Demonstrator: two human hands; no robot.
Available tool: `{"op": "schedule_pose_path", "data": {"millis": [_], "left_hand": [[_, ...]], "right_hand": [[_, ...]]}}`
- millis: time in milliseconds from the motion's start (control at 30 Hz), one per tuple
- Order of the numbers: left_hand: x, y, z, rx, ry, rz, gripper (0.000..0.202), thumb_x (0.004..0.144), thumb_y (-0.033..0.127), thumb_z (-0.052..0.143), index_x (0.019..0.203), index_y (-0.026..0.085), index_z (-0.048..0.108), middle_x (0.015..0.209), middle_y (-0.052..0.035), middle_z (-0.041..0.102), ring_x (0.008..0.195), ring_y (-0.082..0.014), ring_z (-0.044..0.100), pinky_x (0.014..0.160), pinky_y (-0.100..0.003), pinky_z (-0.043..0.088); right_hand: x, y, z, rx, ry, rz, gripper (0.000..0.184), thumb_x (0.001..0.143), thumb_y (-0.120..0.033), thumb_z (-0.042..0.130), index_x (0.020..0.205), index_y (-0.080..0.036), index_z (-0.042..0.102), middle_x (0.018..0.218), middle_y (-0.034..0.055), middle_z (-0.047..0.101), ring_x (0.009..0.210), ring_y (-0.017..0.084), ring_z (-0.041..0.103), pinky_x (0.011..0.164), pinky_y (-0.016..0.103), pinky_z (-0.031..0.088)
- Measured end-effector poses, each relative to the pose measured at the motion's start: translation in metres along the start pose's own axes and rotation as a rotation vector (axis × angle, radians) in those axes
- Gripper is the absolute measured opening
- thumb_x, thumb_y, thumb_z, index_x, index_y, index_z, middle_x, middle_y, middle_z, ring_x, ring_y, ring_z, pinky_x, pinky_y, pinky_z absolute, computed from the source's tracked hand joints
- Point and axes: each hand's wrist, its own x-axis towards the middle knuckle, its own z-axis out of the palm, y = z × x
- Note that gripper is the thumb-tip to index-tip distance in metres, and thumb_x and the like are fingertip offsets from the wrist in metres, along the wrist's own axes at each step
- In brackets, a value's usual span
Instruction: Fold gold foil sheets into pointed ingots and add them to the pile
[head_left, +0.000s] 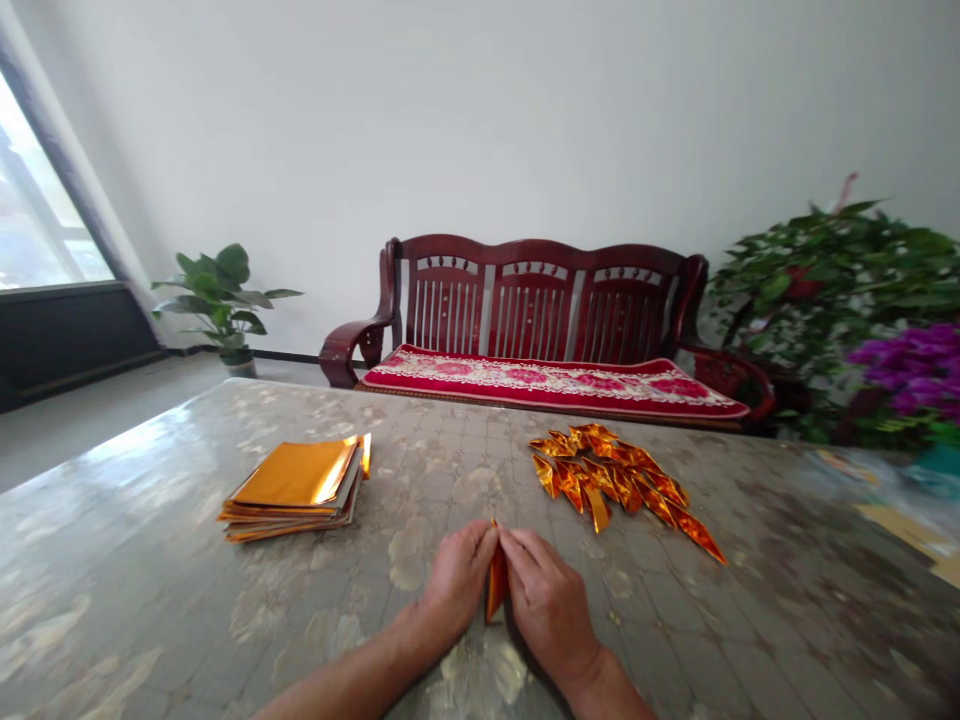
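Between my two hands, near the front of the table, stands a folded sheet of gold foil paper (496, 580). My left hand (459, 568) pinches it from the left, and my right hand (546, 585) grips it from the right. The fingertips of both hands meet close to its upper end, and they hide part of the paper. To the left lies a stack of flat, square gold foil paper sheets (296, 474). Beyond my right hand, a loose group of folded gold foil pieces (615, 475) with pointed ends is spread on the table.
The table (420, 450) has a patterned, glossy cover. A dark red wooden bench (529, 300) with a red floral mat (555, 385) stands behind it. Potted plants (225, 290) are at left and right. Clear plastic (862, 480) lies at the table's right side.
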Motion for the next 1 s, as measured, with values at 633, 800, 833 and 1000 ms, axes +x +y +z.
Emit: {"op": "schedule_pose_path", "data": {"millis": [633,800,833,1000], "left_hand": [[-0.013,0.007,-0.005,0.178,-0.109,0.105,0.035,0.09,0.027,0.044,0.058,0.016,0.05,0.057,0.0033,0.046,0.057,-0.0108,0.043,0.056,-0.025,0.022],[-0.013,0.006,-0.002,0.109,-0.102,0.06,0.026,0.083,0.023,0.05,0.058,0.016,0.052,0.057,0.0045,0.044,0.057,-0.0102,0.041,0.055,-0.025,0.021],[-0.012,0.005,-0.002,0.08,-0.108,0.045,0.025,0.081,0.023,0.052,0.058,0.016,0.052,0.056,0.0047,0.043,0.057,-0.01,0.041,0.055,-0.024,0.02],[-0.007,-0.002,-0.004,-0.072,-0.149,-0.035,0.034,0.084,0.034,0.052,0.056,0.015,0.054,0.053,0.0047,0.042,0.054,-0.0095,0.04,0.051,-0.021,0.025]], "right_hand": [[0.005,0.005,-0.002,0.584,0.0,0.568,0.021,0.085,-0.034,0.058,0.07,-0.02,0.061,0.069,0.0009,0.063,0.069,0.018,0.058,0.069,0.026,0.043],[0.006,0.005,-0.003,0.651,0.004,0.623,0.024,0.087,-0.039,0.055,0.073,-0.02,0.061,0.069,0.0004,0.062,0.07,0.018,0.058,0.067,0.026,0.044],[0.006,0.005,-0.003,0.678,-0.009,0.632,0.025,0.086,-0.041,0.056,0.074,-0.02,0.062,0.069,0.0003,0.062,0.069,0.018,0.058,0.066,0.025,0.045],[0.007,0.012,-0.003,0.781,-0.012,0.712,0.028,0.078,-0.044,0.067,0.069,-0.018,0.064,0.062,-0.0009,0.06,0.062,0.017,0.055,0.058,0.024,0.045]]}}
